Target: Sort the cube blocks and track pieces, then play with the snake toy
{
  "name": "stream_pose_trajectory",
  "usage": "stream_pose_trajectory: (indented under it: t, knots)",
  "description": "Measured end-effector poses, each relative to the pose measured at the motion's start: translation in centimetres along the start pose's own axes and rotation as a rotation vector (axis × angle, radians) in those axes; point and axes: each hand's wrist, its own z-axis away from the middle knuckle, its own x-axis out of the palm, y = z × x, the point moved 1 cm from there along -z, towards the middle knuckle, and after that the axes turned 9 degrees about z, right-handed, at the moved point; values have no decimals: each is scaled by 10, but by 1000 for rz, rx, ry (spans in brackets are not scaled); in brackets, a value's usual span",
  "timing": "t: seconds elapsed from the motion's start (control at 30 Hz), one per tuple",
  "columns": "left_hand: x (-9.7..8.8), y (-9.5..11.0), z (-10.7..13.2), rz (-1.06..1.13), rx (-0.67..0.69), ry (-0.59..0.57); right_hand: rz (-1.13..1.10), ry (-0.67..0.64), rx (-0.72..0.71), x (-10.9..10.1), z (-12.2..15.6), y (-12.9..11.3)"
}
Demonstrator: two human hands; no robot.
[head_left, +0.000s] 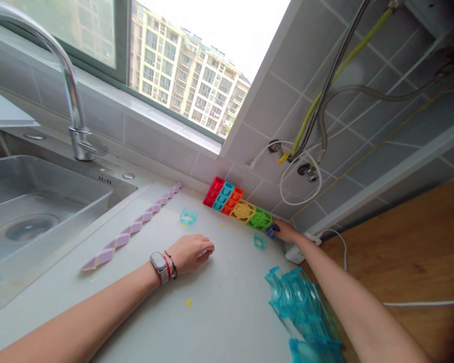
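At the foot of the tiled wall stands a row of hollow plastic blocks: red [214, 192], light blue [223, 195], orange [233, 200], yellow [243, 209] and green [260, 219]. My right hand [286, 231] reaches to the row's right end, its fingers closed on a dark blue block [272, 230] beside the green one. Over the middle of the counter, my left hand [192, 253] is curled with its fingertips together; whatever they pinch is too small to name. Clear turquoise pieces lie near each hand, one on the left [189, 217] and one on the right [260, 241].
A purple and cream folding stick [130, 230] lies beside the sink [124, 194] and its faucet [75, 96]. Large turquoise plastic pieces [302, 305] fill the counter's right side. A white power strip [303, 248] sits behind my right wrist. Small yellow bits [188, 302] are scattered about.
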Motion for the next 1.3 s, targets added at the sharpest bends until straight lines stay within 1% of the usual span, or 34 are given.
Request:
stream_pose_trajectory:
  t: [0.1, 0.17, 0.3, 0.4, 0.47, 0.53, 0.57, 0.63, 0.67, 0.73, 0.8, 0.87, 0.97, 1.07, 1.17, 1.23, 1.3]
  knots:
    - [1, -1, 0, -3, 7, 8, 81, -13, 42, -6, 3, -1]
    - [0, -1, 0, 3, 7, 11, 124, -2, 81, -13, 5, -2]
    - [-1, 1, 0, 15, 1, 12, 179, 41, 136, -36, 14, -8]
    - [-3, 2, -1, 20, 4, 17, 185, 59, 104, -57, 26, -21]
    - [-3, 2, -1, 28, 7, 20, 177, 59, 56, -69, 40, -39]
    - [-3, 2, -1, 39, 7, 25, 141, 67, -26, -79, 60, -65]
    - [-3, 2, 0, 45, 6, 28, 105, 74, -78, -83, 72, -81]
    - [-3, 3, 0, 62, 4, 38, -57, 103, -232, -88, 100, -117]
    - [-3, 3, 0, 72, 3, 42, -133, 107, -280, -88, 114, -135]
    - [-6, 5, 0, 90, 3, 46, -242, 98, -319, -84, 139, -170]
    - [-8, 7, 0, 124, 22, 43, -327, 76, -329, -72, 157, -201]
    - [-11, 10, 1, 188, 65, 34, -392, 95, -334, -57, 166, -225]
    - [-10, 14, 3, 279, 129, 20, -500, 152, -334, -32, 165, -251]
    - [-4, 16, 4, 305, 120, -3, -598, 211, -331, -11, 159, -264]
    - [0, 15, 5, 315, 83, -15, -712, 306, -307, 6, 157, -267]
    - [-3, 13, 4, 301, 59, -21, -795, 401, -265, 17, 159, -265]
    - [-8, 9, 3, 271, 40, -39, -890, 480, -179, 28, 161, -262]
